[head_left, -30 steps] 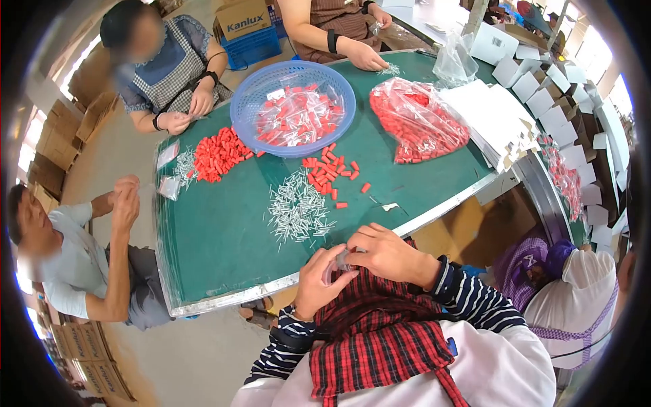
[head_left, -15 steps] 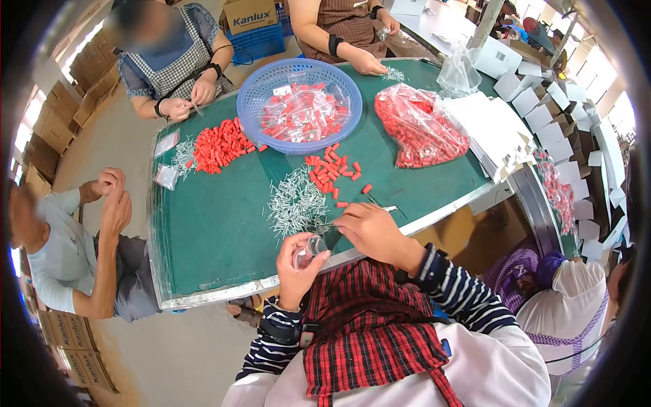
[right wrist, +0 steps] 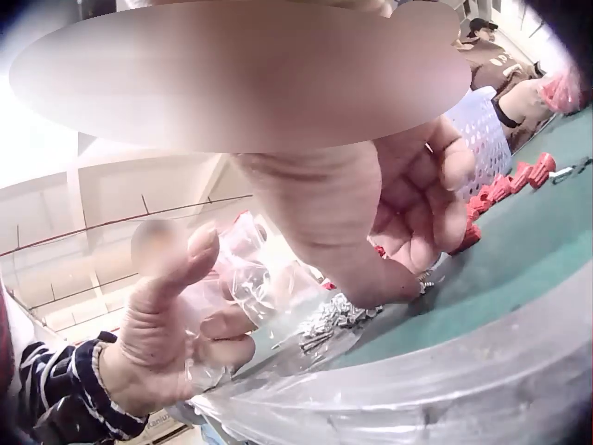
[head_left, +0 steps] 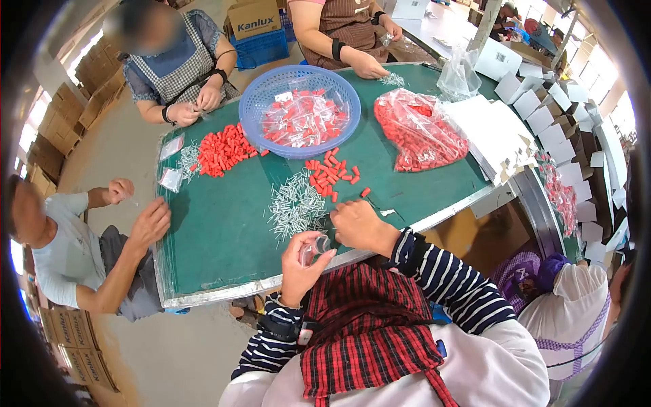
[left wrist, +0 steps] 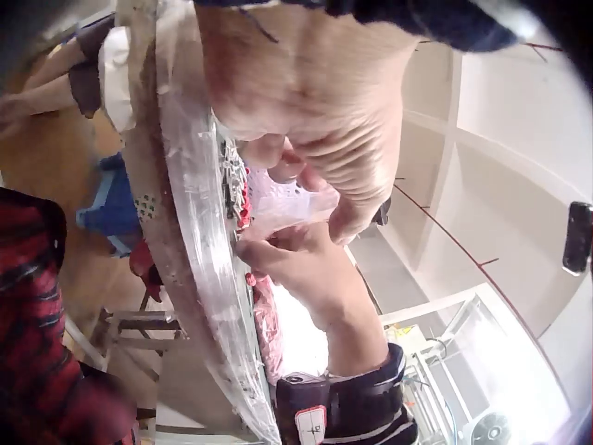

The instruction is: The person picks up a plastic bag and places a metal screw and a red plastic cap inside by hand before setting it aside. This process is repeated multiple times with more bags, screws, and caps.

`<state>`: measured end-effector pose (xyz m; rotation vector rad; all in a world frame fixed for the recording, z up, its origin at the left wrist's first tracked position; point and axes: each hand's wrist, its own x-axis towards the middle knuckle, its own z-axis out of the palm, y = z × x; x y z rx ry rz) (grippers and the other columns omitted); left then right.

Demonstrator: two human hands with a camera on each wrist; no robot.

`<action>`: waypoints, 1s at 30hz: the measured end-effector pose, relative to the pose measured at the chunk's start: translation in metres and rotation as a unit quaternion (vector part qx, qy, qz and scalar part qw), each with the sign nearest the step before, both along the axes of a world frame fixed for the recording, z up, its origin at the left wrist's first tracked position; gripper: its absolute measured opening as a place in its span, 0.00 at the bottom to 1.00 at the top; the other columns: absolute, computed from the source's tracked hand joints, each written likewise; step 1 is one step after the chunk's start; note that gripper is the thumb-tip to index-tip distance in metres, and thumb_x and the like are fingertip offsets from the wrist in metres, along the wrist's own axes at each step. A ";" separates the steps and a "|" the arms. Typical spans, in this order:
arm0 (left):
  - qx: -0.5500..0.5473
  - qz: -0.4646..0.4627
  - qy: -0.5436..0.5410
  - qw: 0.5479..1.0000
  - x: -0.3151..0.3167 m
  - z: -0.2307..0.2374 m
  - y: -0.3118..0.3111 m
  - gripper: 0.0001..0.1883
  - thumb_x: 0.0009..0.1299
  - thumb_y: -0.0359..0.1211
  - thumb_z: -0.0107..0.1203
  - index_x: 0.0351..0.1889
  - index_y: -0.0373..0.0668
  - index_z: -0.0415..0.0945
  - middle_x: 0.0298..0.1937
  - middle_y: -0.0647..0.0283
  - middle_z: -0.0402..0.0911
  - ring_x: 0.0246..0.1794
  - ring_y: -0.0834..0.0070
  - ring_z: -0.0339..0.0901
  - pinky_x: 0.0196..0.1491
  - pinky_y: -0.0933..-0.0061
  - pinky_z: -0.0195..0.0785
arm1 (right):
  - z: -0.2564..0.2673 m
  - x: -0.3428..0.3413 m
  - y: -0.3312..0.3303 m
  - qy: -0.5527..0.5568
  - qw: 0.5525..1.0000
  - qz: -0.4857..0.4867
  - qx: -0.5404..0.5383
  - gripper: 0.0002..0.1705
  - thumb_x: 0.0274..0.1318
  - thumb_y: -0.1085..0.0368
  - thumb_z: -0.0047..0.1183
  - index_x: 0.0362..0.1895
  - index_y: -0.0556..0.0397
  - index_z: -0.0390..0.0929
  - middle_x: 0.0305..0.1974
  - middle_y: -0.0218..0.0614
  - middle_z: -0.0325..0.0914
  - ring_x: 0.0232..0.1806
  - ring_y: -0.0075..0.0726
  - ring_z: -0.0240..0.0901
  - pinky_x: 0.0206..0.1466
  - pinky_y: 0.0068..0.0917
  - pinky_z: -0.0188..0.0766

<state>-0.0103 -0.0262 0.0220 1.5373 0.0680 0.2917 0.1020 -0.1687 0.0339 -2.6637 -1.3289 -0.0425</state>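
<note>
Clear thin plastic bag (head_left: 312,250) is sitting in the left hand (head_left: 301,270), whose thumb and fingers are gripping it. The right hand (head_left: 361,225) is holding its fingers curled beside heaped silver metal screws (head_left: 296,206); I cannot tell whether it is pinching any. Beyond the hands, red cylindrical plugs (head_left: 320,180) are lying near a round blue plastic basket (head_left: 298,152).

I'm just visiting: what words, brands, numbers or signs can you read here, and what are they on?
"Kanlux": on the cardboard box above the blue crate.
"Kanlux": on the stacked cartons at the head view's lower left.
Too small or blurred to read: the label on the white carton and the mark on the wristband's white tag.
</note>
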 end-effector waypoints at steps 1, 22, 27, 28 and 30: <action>0.034 0.003 -0.022 0.999 0.004 0.002 -0.002 0.21 0.55 0.23 0.67 0.46 0.38 0.72 0.36 0.70 0.73 0.35 0.86 0.68 0.39 0.84 0.65 | 0.001 0.000 -0.002 -0.001 1.000 0.002 0.000 0.09 0.37 0.64 0.57 0.26 0.56 0.78 0.30 0.43 0.78 0.33 0.47 0.78 0.37 0.40 0.73; 0.106 0.020 -0.041 0.993 0.015 -0.023 -0.004 0.23 0.51 0.28 0.71 0.45 0.37 0.74 0.31 0.67 0.74 0.28 0.82 0.68 0.33 0.79 0.67 | 0.005 -0.030 -0.013 0.504 0.714 -0.028 0.485 0.05 0.54 0.71 0.59 0.36 0.55 0.77 0.32 0.24 0.70 0.31 0.14 0.68 0.34 0.16 0.64; 0.071 0.016 -0.042 0.996 0.016 -0.030 -0.005 0.23 0.52 0.27 0.69 0.45 0.38 0.74 0.31 0.67 0.74 0.28 0.82 0.68 0.33 0.78 0.67 | -0.010 -0.033 -0.015 0.466 0.747 -0.036 0.473 0.05 0.52 0.72 0.60 0.35 0.53 0.79 0.36 0.24 0.67 0.33 0.15 0.64 0.34 0.15 0.61; 0.081 0.016 -0.037 0.996 0.016 -0.029 -0.004 0.22 0.52 0.26 0.69 0.45 0.38 0.74 0.31 0.67 0.74 0.28 0.81 0.69 0.33 0.78 0.67 | -0.012 -0.034 -0.015 0.469 0.742 -0.037 0.479 0.05 0.51 0.72 0.60 0.35 0.53 0.79 0.37 0.24 0.67 0.33 0.15 0.62 0.34 0.15 0.59; 0.092 0.016 -0.031 0.995 0.016 -0.028 -0.004 0.22 0.52 0.26 0.68 0.45 0.38 0.74 0.31 0.67 0.74 0.28 0.81 0.69 0.33 0.78 0.67 | -0.013 -0.036 -0.013 0.457 0.745 -0.037 0.483 0.06 0.51 0.70 0.61 0.35 0.52 0.80 0.37 0.24 0.67 0.33 0.15 0.61 0.34 0.15 0.58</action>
